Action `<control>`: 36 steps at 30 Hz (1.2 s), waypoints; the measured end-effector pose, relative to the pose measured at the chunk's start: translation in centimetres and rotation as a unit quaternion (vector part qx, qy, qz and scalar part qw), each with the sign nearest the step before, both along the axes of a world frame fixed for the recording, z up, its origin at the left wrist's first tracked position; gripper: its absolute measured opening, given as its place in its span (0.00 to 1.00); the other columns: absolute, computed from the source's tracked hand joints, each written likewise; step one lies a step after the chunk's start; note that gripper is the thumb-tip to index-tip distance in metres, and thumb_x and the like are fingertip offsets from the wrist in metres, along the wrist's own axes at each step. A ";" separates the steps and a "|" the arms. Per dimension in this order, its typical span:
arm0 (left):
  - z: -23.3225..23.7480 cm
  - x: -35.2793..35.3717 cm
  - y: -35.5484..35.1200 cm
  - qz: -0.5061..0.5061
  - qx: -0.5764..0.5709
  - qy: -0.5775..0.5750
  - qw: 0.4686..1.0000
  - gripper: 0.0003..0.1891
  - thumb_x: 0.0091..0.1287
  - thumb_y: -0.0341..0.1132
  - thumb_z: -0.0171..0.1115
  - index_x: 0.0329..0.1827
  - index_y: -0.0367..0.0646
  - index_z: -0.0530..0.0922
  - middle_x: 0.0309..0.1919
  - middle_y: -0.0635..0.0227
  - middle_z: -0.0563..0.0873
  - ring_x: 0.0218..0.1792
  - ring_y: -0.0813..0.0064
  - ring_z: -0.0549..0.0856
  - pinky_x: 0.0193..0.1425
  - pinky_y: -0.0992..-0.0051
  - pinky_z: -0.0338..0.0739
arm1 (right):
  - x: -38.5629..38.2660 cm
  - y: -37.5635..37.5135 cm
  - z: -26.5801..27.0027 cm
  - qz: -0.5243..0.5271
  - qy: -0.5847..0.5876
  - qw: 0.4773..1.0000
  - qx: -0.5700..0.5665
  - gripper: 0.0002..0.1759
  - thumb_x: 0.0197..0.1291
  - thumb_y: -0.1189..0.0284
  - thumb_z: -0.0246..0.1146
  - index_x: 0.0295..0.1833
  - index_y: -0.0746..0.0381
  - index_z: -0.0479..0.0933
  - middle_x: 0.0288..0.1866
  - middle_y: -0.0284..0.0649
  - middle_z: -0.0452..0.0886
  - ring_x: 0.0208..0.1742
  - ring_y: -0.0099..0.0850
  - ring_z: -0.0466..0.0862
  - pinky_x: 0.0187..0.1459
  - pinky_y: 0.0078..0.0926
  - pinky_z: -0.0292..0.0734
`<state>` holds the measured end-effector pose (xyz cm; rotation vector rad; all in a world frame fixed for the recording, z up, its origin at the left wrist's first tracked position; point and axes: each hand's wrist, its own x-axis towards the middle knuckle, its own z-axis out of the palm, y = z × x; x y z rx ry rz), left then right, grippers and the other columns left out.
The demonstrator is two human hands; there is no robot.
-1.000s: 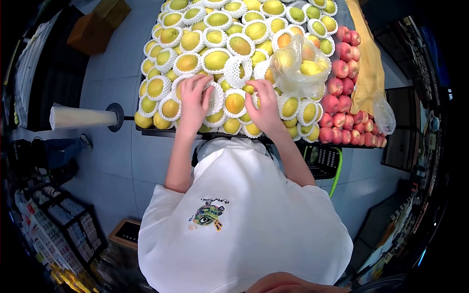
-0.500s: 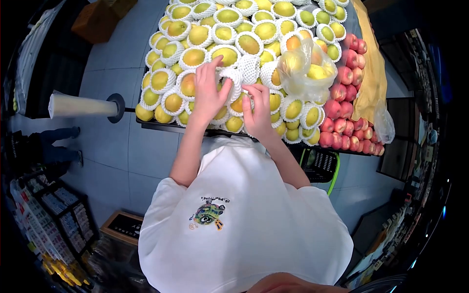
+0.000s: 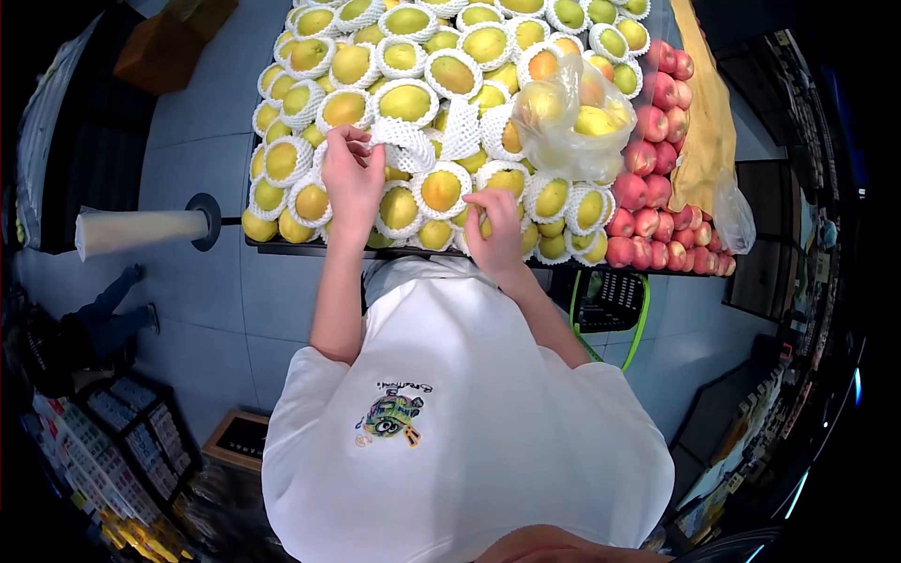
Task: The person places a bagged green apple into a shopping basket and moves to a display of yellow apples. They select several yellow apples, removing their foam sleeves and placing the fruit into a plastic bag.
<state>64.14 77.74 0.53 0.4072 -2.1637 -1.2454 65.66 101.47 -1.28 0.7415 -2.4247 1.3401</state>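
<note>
My left hand [image 3: 353, 184] is closed, its fingers pinching the edge of a loose white foam fruit net [image 3: 405, 143] over the mango pile. Just right of that net lies another white foam net [image 3: 460, 129]. My right hand [image 3: 496, 233] rests low on the pile near the front edge, fingers bent and apart from the thumb, with nothing visible held. Beside its fingertips sits an orange-yellow mango [image 3: 440, 190] in a foam net. Greener mangoes [image 3: 399, 208] in nets lie between my hands.
A clear plastic bag [image 3: 584, 155] with several mangoes lies on the pile. Red apples [image 3: 648, 192] are stacked on the right. Below the stand is a green-rimmed black basket [image 3: 615, 305]. A bag roll [image 3: 141, 231] sticks out at left; a person's legs [image 3: 117, 305] show beyond.
My left hand has moved down and left, drawing the foam net leftward. The right hand has come lower, and the orange-yellow mango near it is now uncovered. The view has shifted slightly.
</note>
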 end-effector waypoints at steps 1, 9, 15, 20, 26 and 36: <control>0.3 0.1 -0.2 0.000 -0.004 -0.009 1.000 0.18 0.61 0.22 0.74 0.53 0.41 0.78 0.39 0.65 0.85 0.33 0.74 0.84 0.37 0.72 0.81 | 0.2 -0.1 0.0 0.006 -0.009 1.000 -0.001 0.15 0.58 0.85 0.65 0.51 0.62 0.81 0.48 0.45 0.79 0.50 0.46 0.79 0.52 0.40 0.76; 2.8 -1.1 -0.9 -0.063 -0.128 0.050 0.988 0.13 0.64 0.20 0.70 0.50 0.41 0.83 0.42 0.65 0.89 0.39 0.67 0.87 0.44 0.70 0.83 | 0.3 0.1 -0.8 0.019 -0.043 0.999 0.003 0.15 0.60 0.85 0.66 0.52 0.63 0.81 0.51 0.46 0.78 0.51 0.43 0.81 0.53 0.34 0.78; 2.3 -0.8 0.5 -0.222 -0.213 -0.029 0.951 0.14 0.63 0.19 0.64 0.50 0.43 0.85 0.39 0.60 0.88 0.46 0.55 0.87 0.50 0.59 0.82 | 0.2 0.0 -0.9 0.027 -0.064 0.998 -0.005 0.13 0.59 0.84 0.66 0.50 0.63 0.81 0.50 0.45 0.77 0.54 0.45 0.80 0.55 0.39 0.77; 1.3 -2.3 1.1 -0.131 -0.134 -0.019 0.982 0.08 0.66 0.24 0.67 0.47 0.40 0.84 0.40 0.60 0.89 0.45 0.55 0.86 0.50 0.60 0.80 | 0.3 0.0 -0.5 0.031 -0.073 0.997 -0.008 0.13 0.60 0.84 0.66 0.50 0.63 0.81 0.51 0.45 0.77 0.54 0.45 0.80 0.56 0.39 0.77; 2.2 -4.6 0.8 -0.090 -0.213 0.028 0.973 0.07 0.67 0.29 0.69 0.46 0.40 0.83 0.40 0.61 0.88 0.44 0.55 0.84 0.50 0.60 0.80 | 0.3 0.2 -0.8 0.036 -0.076 0.996 -0.005 0.13 0.60 0.83 0.66 0.51 0.63 0.81 0.52 0.46 0.76 0.55 0.45 0.80 0.57 0.39 0.77; 1.5 -3.1 3.4 -0.094 -0.239 0.006 0.966 0.08 0.67 0.29 0.68 0.48 0.42 0.82 0.49 0.63 0.88 0.49 0.59 0.86 0.53 0.61 0.83 | 0.4 0.1 -1.1 0.040 -0.076 0.996 -0.003 0.14 0.59 0.83 0.67 0.51 0.63 0.81 0.52 0.46 0.75 0.55 0.45 0.79 0.57 0.38 0.77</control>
